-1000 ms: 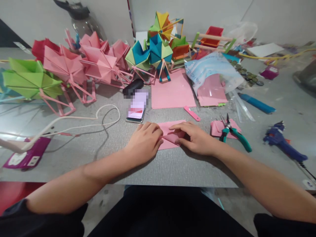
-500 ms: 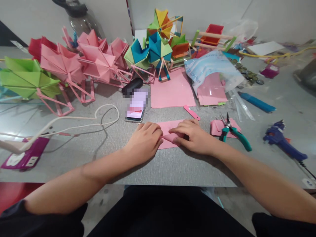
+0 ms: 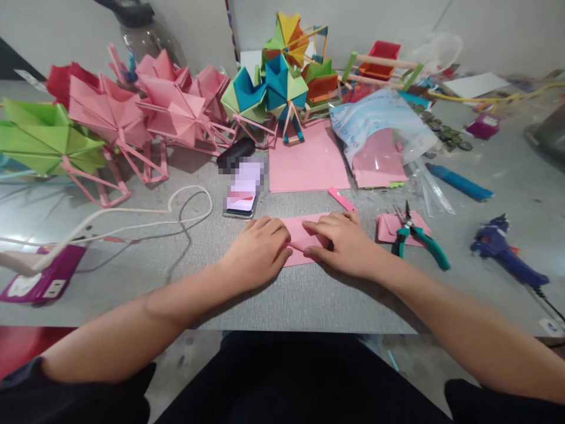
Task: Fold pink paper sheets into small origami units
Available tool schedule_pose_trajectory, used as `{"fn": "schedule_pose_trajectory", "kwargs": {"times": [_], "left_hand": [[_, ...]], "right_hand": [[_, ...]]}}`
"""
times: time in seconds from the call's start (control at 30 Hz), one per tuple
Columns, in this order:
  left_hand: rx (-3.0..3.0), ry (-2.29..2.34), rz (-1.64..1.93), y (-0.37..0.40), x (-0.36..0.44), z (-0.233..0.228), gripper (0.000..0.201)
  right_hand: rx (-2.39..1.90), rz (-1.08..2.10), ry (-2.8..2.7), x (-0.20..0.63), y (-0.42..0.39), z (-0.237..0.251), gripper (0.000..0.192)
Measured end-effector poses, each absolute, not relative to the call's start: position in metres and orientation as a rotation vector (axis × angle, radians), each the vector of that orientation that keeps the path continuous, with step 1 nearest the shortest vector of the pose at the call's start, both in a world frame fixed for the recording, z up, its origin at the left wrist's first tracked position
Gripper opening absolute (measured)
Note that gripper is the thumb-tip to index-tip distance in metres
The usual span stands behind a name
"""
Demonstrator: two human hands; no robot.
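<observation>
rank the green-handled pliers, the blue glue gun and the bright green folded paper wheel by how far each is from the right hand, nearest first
From the right hand:
1. Green-handled pliers, just to its right, lying across a small pink paper.
2. Blue glue gun, farther right near the table edge.
3. Bright green folded paper wheel, far left, past the left hand.

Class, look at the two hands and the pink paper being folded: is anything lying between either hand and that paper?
Nothing visible does. The left hand and the right hand both rest directly on the pink paper, pressing it to the table. The pliers and phone lie off to the sides.
</observation>
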State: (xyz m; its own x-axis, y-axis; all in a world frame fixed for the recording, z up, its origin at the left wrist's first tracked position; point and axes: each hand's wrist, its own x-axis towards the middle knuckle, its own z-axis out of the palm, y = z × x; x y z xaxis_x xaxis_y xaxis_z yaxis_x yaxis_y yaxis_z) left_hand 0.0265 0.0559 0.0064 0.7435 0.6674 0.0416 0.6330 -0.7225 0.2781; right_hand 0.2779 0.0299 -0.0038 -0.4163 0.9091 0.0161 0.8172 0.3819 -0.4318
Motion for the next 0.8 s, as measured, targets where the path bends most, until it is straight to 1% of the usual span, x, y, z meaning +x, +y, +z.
{"fn": "schedule_pose_trajectory", "kwargs": {"times": [0.07,0.17,0.23,0.47,0.67,0.8], "left_hand": [[2.675,1.025,0.223,0.058,0.027,0.006,0.024],[2.643,1.048,0.264,0.061,0.029,0.004,0.027],[2.598,1.067,0.309,0.064,0.031,0.001,0.027],[2.56,1.124,0.342,0.068,0.039,0.0,0.026],[2.616,1.166,0.302,0.072,0.04,-0.004,0.025],[2.787,1.121,0.451,0.063,0.039,-0.005,0.021]], "right_hand": [[-1.531,0.538,-2.371,0.28,0.029,-0.004,0.047],[-1.548,0.584,-2.335,0.283,0.029,-0.003,0.032],[-1.576,0.594,-2.33,0.284,0.029,-0.003,0.028],[-1.632,0.522,-2.346,0.287,0.025,-0.004,0.027],[-1.664,0.532,-2.34,0.287,0.022,0.0,0.031],[-1.689,0.518,-2.345,0.286,0.021,0.001,0.031]]}}
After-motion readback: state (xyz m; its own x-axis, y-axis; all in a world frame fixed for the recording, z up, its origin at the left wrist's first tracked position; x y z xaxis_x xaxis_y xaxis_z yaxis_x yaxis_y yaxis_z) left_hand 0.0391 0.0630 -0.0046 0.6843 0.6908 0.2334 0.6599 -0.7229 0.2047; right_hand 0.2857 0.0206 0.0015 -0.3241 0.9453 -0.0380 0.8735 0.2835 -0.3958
